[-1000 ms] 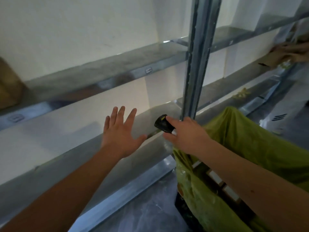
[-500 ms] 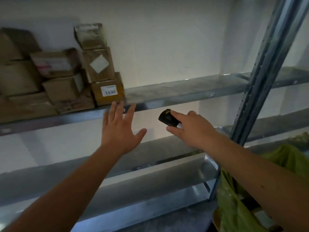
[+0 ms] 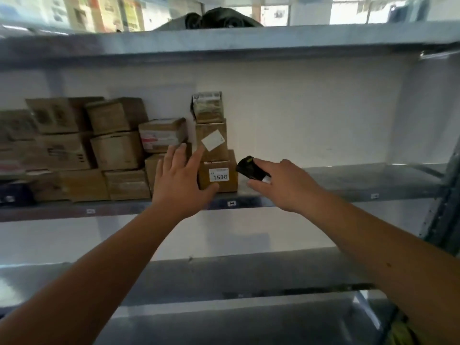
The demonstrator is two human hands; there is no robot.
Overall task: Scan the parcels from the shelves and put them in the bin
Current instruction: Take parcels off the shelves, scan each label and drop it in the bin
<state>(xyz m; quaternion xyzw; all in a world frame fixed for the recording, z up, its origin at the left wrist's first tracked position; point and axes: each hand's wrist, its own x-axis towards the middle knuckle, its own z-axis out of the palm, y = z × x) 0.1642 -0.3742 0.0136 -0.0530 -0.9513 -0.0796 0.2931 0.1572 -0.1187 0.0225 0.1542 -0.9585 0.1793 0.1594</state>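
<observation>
Your left hand (image 3: pixel 180 180) is extended forward at the height of the middle grey metal shelf (image 3: pixel 348 181), fingers straight and spread, palm facing the stacked parcels. Its grip is released and holds nothing; the thumb lies across the lower left corner of the brown cardboard box labelled 1538 (image 3: pixel 219 174), though you cannot tell whether it touches. Your right hand (image 3: pixel 286 184) is extended beside it, with its grip clenched around the small black handheld scanner (image 3: pixel 249 168), whose head points left toward the labelled box. The index finger lies straight along the top of the scanner.

The labelled box stands at the front edge of the shelf, at the right end of the parcel group. On it rests a brown cardboard box with a tilted white sticker (image 3: pixel 211 140), and on that a small worn greenish-grey box (image 3: pixel 207 107): three boxes in this column. To the left stands a crowded stack of brown cardboard boxes (image 3: pixel 99 148), roughly ten or more; blur prevents an exact count. Your left hand covers part of the boxes next to the column.

Three shelf levels are visible. A dark bundle (image 3: pixel 219 18) lies on the top shelf. A scrap of yellow-green material (image 3: pixel 403 332) shows at the lower right corner.
</observation>
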